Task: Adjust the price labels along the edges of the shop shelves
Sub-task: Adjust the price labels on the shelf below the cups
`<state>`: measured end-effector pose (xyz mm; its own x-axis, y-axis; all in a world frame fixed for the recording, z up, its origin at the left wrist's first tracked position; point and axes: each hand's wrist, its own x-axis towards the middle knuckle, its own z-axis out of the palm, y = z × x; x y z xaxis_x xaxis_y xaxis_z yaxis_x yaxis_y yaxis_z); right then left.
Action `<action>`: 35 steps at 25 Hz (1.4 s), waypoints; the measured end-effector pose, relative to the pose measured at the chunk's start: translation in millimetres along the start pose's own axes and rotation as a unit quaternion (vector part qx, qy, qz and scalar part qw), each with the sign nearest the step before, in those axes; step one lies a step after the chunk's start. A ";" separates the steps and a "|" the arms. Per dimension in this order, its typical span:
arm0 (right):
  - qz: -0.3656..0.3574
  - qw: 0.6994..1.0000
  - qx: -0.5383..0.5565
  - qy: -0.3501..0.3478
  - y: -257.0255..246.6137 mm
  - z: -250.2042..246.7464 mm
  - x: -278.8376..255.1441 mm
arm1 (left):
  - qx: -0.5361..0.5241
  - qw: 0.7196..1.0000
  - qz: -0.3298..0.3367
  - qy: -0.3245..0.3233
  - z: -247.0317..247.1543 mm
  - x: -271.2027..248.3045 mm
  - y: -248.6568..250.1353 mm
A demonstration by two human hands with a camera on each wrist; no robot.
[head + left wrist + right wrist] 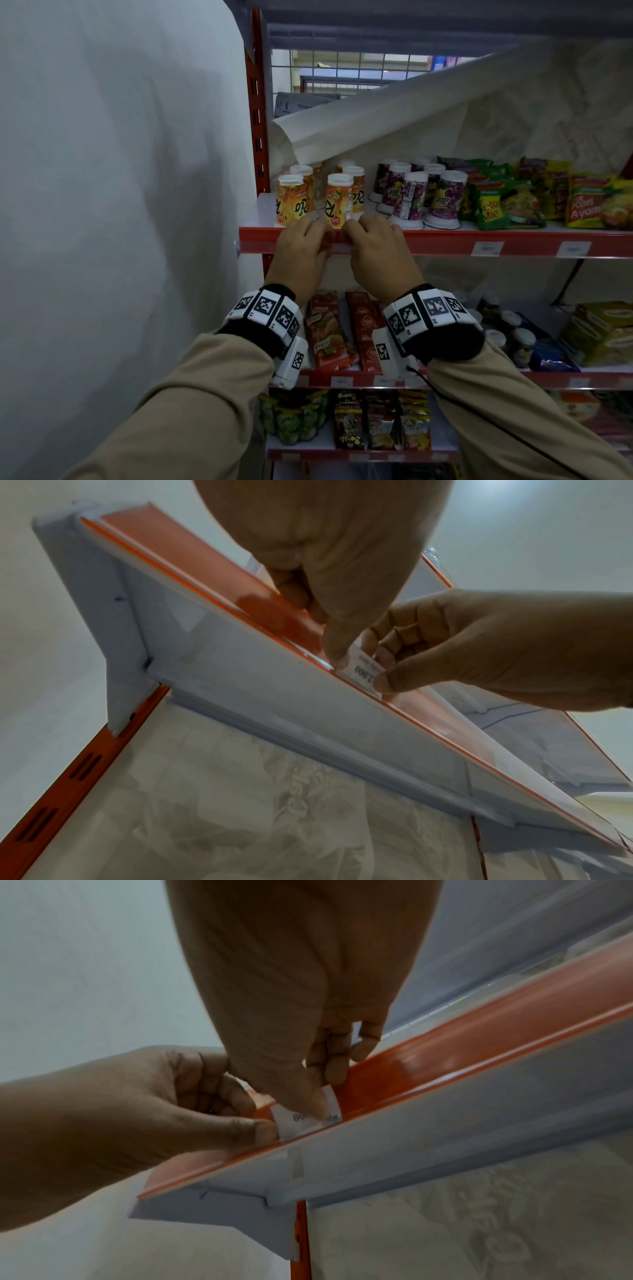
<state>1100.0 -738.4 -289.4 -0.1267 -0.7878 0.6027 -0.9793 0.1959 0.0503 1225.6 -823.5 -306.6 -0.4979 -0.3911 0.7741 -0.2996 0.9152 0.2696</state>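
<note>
A small white price label (362,670) (299,1121) printed with a number ending in 000 sits in the clear strip of the red shelf edge (445,244), near its left end. My left hand (303,245) (334,653) pinches the label's left side, thumb on its front and fingers curled over the top of the strip. My right hand (375,246) (316,1099) pinches its right side the same way. In the head view the two hands almost hide the label.
Orange drink cups (291,202), purple cups (411,200) and noodle packs (503,205) stand on the shelf just behind my fingers. Two more labels (486,248) (573,249) hang further right. A white sheet (120,205) covers the left. Lower shelves hold sachets (329,332).
</note>
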 end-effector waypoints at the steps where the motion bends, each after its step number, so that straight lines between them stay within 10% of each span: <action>1: -0.003 1.000 -0.015 -0.010 0.1 0.4 0.3 | 0.001 1.000 -0.004 -0.005 0.3 0.2 -0.7; 6: 0.023 0.985 0.170 0.015 7.8 -8.2 9.2 | -0.028 1.000 0.004 -0.001 -2.3 2.0 -3.0; 13: 0.187 0.800 0.562 0.098 4.5 -12.2 7.8 | -0.097 0.994 -0.026 0.032 -2.5 4.5 -0.7; 16: 0.194 0.765 0.609 0.079 -5.2 -5.6 2.9 | -0.071 0.996 -0.009 0.053 -1.5 1.5 2.3; 19: 0.170 0.796 0.575 0.085 -7.6 -4.3 -0.4 | -0.051 0.998 -0.004 0.047 0.2 0.2 0.5; 24: 0.076 0.932 0.342 0.092 6.5 -16.6 -0.3 | -0.032 0.999 -0.008 0.019 -3.0 0.8 -1.5; 35: 0.096 0.940 0.319 0.078 -1.1 -2.4 17.8 | 0.065 0.996 -0.066 -0.018 -27.3 -2.7 -11.8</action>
<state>1099.3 -751.2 -276.8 -0.3343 -0.6688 0.6640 -0.8421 -0.1044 -0.5291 1252.7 -830.5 -296.3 -0.4750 -0.5126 0.7153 -0.4663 0.8360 0.2894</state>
